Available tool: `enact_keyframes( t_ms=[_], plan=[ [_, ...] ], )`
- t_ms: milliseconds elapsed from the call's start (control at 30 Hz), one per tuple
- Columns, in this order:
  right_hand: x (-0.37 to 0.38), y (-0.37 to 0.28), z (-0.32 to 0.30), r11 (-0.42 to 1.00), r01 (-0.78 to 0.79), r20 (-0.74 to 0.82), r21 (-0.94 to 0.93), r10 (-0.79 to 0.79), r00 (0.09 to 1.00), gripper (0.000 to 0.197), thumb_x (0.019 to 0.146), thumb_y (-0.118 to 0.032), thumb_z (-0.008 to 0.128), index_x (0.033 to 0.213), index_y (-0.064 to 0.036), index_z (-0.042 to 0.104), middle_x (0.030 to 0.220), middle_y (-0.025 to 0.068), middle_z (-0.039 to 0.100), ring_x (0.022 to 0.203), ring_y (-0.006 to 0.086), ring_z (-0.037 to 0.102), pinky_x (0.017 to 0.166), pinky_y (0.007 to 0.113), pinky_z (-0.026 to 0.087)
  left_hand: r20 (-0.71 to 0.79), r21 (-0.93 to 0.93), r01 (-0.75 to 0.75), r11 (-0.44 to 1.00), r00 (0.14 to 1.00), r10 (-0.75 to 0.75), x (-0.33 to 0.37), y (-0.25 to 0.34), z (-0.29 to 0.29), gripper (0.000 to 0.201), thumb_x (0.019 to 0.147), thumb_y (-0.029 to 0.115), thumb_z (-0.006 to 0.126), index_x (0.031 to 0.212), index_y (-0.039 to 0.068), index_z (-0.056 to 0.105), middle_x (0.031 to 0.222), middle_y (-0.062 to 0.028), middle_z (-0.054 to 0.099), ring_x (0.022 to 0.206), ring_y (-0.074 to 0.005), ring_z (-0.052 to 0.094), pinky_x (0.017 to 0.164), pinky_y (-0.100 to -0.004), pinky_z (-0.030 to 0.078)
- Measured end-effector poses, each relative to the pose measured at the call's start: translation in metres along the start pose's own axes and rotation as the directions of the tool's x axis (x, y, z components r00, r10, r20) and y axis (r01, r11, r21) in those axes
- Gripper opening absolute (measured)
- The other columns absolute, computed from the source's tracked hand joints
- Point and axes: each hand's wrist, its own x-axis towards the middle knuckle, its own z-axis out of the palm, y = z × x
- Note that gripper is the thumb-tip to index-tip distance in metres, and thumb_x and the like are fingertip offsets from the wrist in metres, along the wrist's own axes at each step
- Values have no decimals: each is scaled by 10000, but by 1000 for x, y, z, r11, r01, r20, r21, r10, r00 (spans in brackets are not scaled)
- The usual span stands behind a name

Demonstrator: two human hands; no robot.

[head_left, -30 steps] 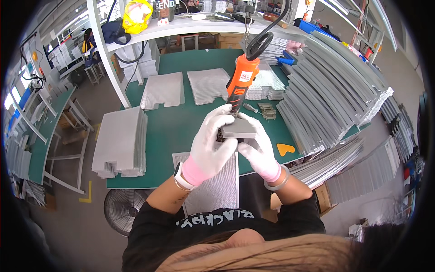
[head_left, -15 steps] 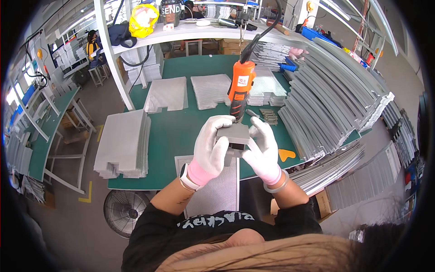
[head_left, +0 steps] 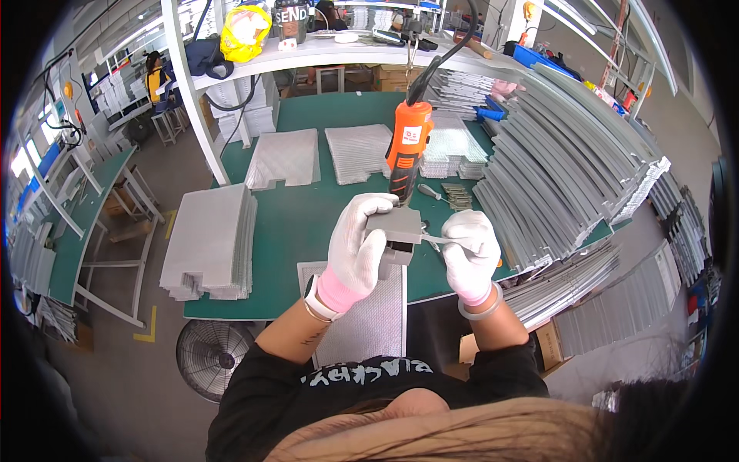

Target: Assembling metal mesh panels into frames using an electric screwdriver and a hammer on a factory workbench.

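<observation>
My left hand (head_left: 354, 246), in a white glove with a pink cuff, is closed round a small grey box-shaped part (head_left: 395, 223) with a dark opening on its near side. Off the right side of that part runs a thin pale strip (head_left: 436, 239). My right hand (head_left: 471, 254), gloved alike, pinches the strip's other end between curled fingers. Just beyond the part hangs an orange electric screwdriver (head_left: 411, 142), its tip hidden behind the left hand and the part. Below my hands lies a framed mesh panel (head_left: 366, 323) at the table's near edge.
On the green table (head_left: 289, 219) stand stacked mesh panels (head_left: 204, 242) at left and more panel stacks (head_left: 358, 154) at the back. A tall row of panels (head_left: 562, 169) leans at right. Small metal pieces (head_left: 459, 196) and a small hand tool (head_left: 429, 192) lie beyond my right hand.
My right hand has left the grey part and moved right, its fingers now curled, drawing out the pale strip. The left hand still holds the part in nearly the same place.
</observation>
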Motion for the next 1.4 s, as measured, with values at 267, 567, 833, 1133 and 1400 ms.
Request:
enact_keyframes(
  t_ms=[267, 567, 833, 1133, 1400],
  plan=[
    [6, 6, -4, 995, -50, 57, 86, 45, 997, 259, 792, 11, 711, 1028, -44, 618, 938, 110, 650, 879, 248, 611, 807, 356, 492, 94, 19, -27, 999, 995, 25, 0, 0, -6, 398, 791, 60, 430, 1163, -14, 550, 1264, -212, 556, 1139, -361, 550, 1045, -416, 405],
    [21, 7, -5, 970, -106, 228, 219, 55, 972, 239, 847, 12, 651, 1065, -52, 578, 932, 105, 607, 945, 264, 618, 824, 364, 472, 129, 8, -30, 1000, 991, 28, 1, -5, -15, 422, 798, 74, 397, 1166, -15, 583, 1273, -227, 569, 1164, -367, 558, 1029, -408, 431],
    [35, 8, 0, 978, -28, 225, 206, -19, 974, 164, 885, 29, 634, 1021, -53, 589, 1003, 141, 648, 925, 269, 630, 829, 369, 493, 160, -32, -65, 997, 985, 69, 1, -11, -15, 420, 815, 90, 402, 1175, -22, 587, 1260, -235, 577, 1160, -378, 562, 1015, -406, 441],
    [56, 19, 0, 947, -39, 364, 318, -83, 928, 98, 906, -25, 666, 981, -54, 610, 1002, 137, 672, 918, 252, 631, 820, 363, 510, 165, -67, -112, 991, 979, 121, 1, -11, -13, 421, 827, 111, 394, 1181, -15, 584, 1252, -248, 567, 1128, -376, 559, 1018, -423, 432],
    [49, 27, 8, 791, -250, 357, 559, 42, 933, 99, 919, -32, 648, 1006, -61, 611, 1006, 144, 679, 914, 228, 625, 833, 361, 506, 155, -208, 8, 978, 988, 25, -1, -6, -10, 423, 784, 69, 388, 1156, -14, 572, 1236, -226, 568, 1114, -343, 567, 1009, -413, 438]
  ],
)
